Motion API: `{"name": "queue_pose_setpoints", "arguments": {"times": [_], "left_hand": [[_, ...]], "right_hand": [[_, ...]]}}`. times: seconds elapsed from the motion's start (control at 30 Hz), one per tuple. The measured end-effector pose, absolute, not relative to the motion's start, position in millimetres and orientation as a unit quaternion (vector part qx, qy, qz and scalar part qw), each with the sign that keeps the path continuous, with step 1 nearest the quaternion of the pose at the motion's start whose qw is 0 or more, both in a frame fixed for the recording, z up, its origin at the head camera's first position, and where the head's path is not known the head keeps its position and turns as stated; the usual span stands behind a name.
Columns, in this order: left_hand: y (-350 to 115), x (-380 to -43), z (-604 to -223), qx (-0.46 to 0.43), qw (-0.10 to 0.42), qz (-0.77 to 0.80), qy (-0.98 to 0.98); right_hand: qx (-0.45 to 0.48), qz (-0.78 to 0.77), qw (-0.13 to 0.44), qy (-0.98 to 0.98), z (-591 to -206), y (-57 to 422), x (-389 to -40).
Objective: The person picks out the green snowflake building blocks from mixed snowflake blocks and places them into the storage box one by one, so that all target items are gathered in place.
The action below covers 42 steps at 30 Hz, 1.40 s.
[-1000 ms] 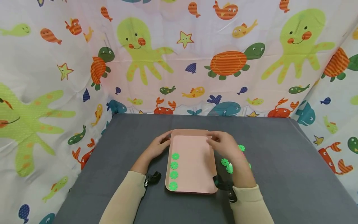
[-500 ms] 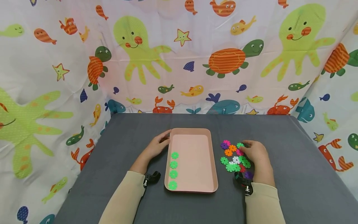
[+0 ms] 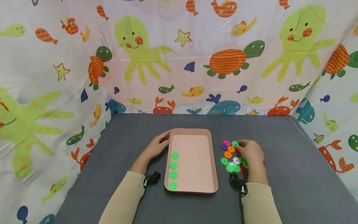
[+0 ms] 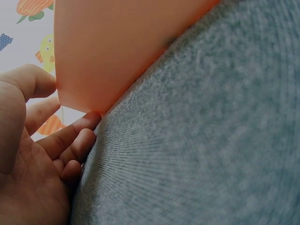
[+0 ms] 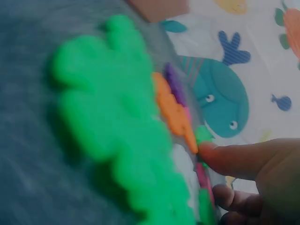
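A pink tray (image 3: 193, 161) lies on the grey table, with a column of several green flower-shaped discs (image 3: 173, 174) along its left side. My left hand (image 3: 154, 148) rests against the tray's far left edge. The left wrist view shows its thumb and fingertips touching the tray wall (image 4: 108, 51), fingers relaxed. To the tray's right, my right hand (image 3: 251, 153) pinches a green flower-shaped disc (image 3: 235, 143) between thumb and fingers, at the far side of a loose pile. In the right wrist view that disc (image 5: 204, 134) is mostly hidden behind the thumb.
The pile beside the tray holds orange discs (image 3: 227, 154), purple discs (image 3: 224, 146), white discs (image 3: 236, 160) and more green discs (image 3: 231, 168). Some lie partly hidden under the right hand. A sea-animal printed curtain (image 3: 179, 62) stands behind the table.
My right hand has gone from the tray's far right corner to the pile, then shifted slightly left with the green disc. My left hand has stayed at the tray edge.
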State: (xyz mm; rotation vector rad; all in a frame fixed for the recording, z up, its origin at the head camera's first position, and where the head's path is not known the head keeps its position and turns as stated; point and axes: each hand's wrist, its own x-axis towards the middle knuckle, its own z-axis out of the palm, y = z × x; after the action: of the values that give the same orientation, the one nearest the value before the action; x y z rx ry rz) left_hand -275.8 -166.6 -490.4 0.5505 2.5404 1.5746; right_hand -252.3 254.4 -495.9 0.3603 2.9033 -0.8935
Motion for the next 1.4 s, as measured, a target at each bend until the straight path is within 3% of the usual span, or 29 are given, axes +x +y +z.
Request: {"name": "queue_pose_setpoints", "arguments": {"times": [0.23, 0.4, 0.73, 0.97, 1.17, 1.4], "left_hand": [[-166, -274, -489, 0.177, 0.045, 0.519, 0.835], [-165, -275, -494, 0.18, 0.044, 0.525, 0.831], [-174, -301, -530, 0.171, 0.039, 0.52, 0.836], [-174, -300, -532, 0.171, 0.045, 0.521, 0.835], [-172, -298, -532, 0.174, 0.047, 0.521, 0.834], [-174, -300, -532, 0.167, 0.045, 0.524, 0.834]], "right_hand": [[0.142, -0.366, -0.007, 0.92, -482, 249, -248], [0.095, -0.388, -0.038, 0.916, -452, 240, -243], [-0.014, -0.592, 0.121, 0.796, -409, 148, -261], [-0.029, -0.526, 0.175, 0.832, -433, 74, -283], [-0.04, -0.368, 0.15, 0.917, -469, 38, -296], [-0.068, -0.274, 0.102, 0.954, -480, 17, -299]]}}
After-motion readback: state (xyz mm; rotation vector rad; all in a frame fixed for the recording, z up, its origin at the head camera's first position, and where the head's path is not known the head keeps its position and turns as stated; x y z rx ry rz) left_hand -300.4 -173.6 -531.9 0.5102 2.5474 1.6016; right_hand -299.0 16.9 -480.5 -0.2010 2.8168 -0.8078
